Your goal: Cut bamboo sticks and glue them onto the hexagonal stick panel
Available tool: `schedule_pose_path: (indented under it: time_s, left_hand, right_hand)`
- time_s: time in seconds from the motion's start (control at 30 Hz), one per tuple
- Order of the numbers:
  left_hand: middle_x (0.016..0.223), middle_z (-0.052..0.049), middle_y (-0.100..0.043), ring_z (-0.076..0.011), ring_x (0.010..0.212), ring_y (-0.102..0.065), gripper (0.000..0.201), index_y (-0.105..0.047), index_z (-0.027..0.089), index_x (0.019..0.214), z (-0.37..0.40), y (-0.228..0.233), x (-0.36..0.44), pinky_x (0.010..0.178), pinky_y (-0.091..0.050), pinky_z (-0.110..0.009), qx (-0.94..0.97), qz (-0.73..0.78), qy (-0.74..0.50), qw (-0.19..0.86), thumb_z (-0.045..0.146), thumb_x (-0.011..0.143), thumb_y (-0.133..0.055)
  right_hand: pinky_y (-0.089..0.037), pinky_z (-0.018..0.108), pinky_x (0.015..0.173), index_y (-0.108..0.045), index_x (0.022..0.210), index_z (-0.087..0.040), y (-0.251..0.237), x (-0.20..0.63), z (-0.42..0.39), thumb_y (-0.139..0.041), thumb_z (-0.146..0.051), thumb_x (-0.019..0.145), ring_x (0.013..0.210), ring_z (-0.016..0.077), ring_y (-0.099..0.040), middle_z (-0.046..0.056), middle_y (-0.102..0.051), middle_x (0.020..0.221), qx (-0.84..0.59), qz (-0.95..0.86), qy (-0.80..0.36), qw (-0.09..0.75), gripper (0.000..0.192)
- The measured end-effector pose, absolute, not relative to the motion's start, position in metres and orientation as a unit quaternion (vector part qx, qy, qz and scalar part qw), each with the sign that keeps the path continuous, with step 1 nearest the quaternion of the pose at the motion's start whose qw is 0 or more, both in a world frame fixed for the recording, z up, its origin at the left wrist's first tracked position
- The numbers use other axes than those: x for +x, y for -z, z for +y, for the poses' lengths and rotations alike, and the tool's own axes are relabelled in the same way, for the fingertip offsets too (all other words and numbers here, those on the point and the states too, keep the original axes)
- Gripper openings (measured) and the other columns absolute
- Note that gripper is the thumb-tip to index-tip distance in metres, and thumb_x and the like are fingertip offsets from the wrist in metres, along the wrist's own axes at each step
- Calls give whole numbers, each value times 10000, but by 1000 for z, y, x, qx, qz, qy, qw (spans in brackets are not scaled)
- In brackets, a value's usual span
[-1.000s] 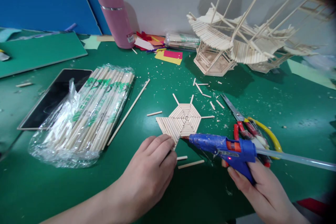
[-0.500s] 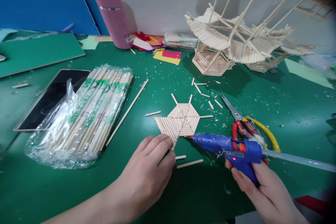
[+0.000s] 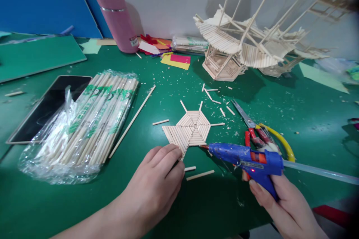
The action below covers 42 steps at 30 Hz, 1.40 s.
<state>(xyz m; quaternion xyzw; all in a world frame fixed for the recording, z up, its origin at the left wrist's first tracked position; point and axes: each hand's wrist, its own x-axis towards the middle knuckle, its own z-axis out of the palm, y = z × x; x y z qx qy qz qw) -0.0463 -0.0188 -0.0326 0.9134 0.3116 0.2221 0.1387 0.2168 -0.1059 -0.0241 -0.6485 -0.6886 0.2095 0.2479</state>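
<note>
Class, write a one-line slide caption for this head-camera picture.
Left hand steadies a hexagonal stick panel while right hand aims a blue glue gun at its edge.

A hexagonal panel of sticks (image 3: 192, 129) lies flat at the middle of the table (image 3: 168, 209), with the left hand (image 3: 157, 183) at its near-left corner and the glue gun (image 3: 246, 160), held in the right hand (image 3: 283, 205), pointing at its near-right edge. Left of the panel lie a bagged bundle of sticks (image 3: 86, 119) and, beyond it, a phone (image 3: 42, 106); scissors (image 3: 260, 132) lie to the right, behind the gun. At the back stand a bottle (image 3: 114, 18) on the left and a stick model (image 3: 246, 41) on the right
</note>
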Motion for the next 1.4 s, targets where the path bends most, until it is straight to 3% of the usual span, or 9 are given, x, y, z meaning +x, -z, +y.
schedule_pose_path:
  time_s: [0.73,1.1,1.4]
  left_hand:
    - [1029,-99,-564,-235,1019,-486,197,-556,141,923,-18,33,-48,819,-433,-390,915,303,-228,138,53,813,-418]
    - [1029,-102,-562,-234,1019,-486,198,-551,135,922,-17,34,-47,821,-432,-391,915,300,-232,135,40,804,-424]
    - [1032,-104,-567,-233,1018,-494,190,-558,134,922,-17,32,-47,826,-438,-393,917,304,-220,136,54,811,-427]
  right_hand:
    - [-492,143,471,-510,995,-245,26,220,-116,-455,-278,856,511,103,-592,-4,-650,714,-666,-667,-213,257,153]
    - [-450,149,407,-496,972,-238,24,219,-117,-434,-280,872,442,97,-533,-34,-581,596,-671,-647,-249,264,124]
    - [-492,163,465,-558,972,-220,24,218,-117,-483,-304,843,500,113,-582,-5,-630,657,-697,-619,-230,280,171]
